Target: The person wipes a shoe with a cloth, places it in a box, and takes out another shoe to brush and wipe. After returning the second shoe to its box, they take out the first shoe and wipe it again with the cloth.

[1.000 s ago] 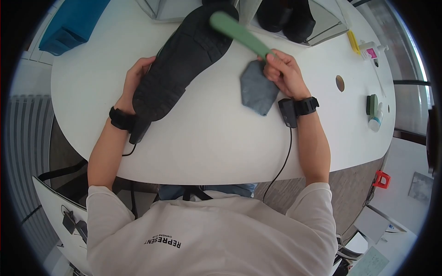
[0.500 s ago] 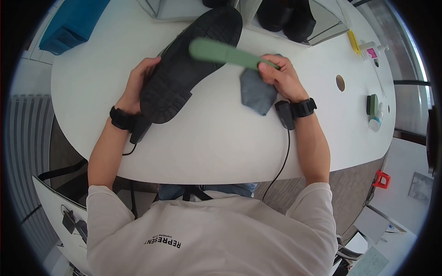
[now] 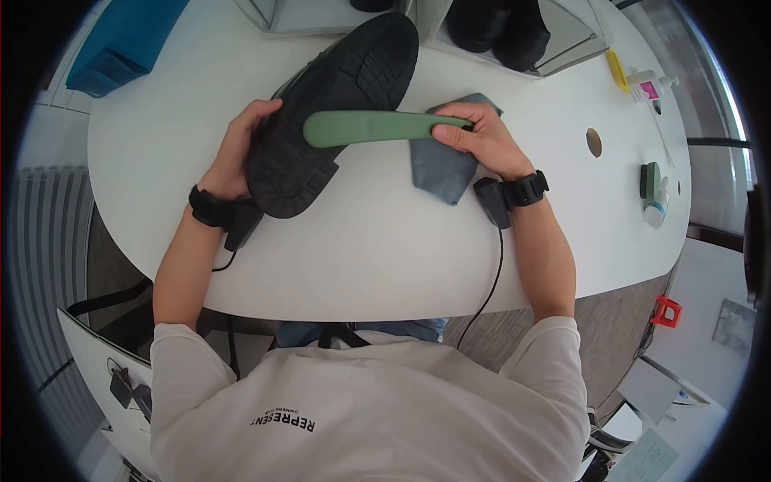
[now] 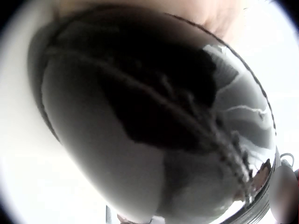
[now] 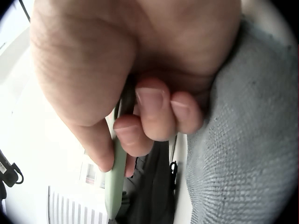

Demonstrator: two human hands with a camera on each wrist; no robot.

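Note:
A black shoe (image 3: 297, 153) is held sole up in my left hand (image 3: 237, 153), which grips its side near the heel. Its glossy upper, with a raised seam, fills the left wrist view. My right hand (image 3: 482, 140) holds the narrow end of a long green brush (image 3: 361, 128), thumb pressed on its smooth back; any bristles face away from the head camera. The brush's wide rounded end overlaps the middle of the sole in the head view. A grey cloth (image 3: 442, 173) lies right under the right hand, its knitted texture showing in the right wrist view.
Behind the shoe stands an open box (image 3: 554, 60) with black shoes (image 3: 514, 36) inside. A blue container (image 3: 128, 44) is at the far left. On the right lie a green-and-black brush (image 3: 649, 182), a small bottle (image 3: 655, 212) and a white pump bottle (image 3: 645, 87).
The green brush has swung from the shoe's toe back towards its middle and now lies nearly level. The shoe tilted slightly, showing more tread. The cloth's edge shifted a little left.

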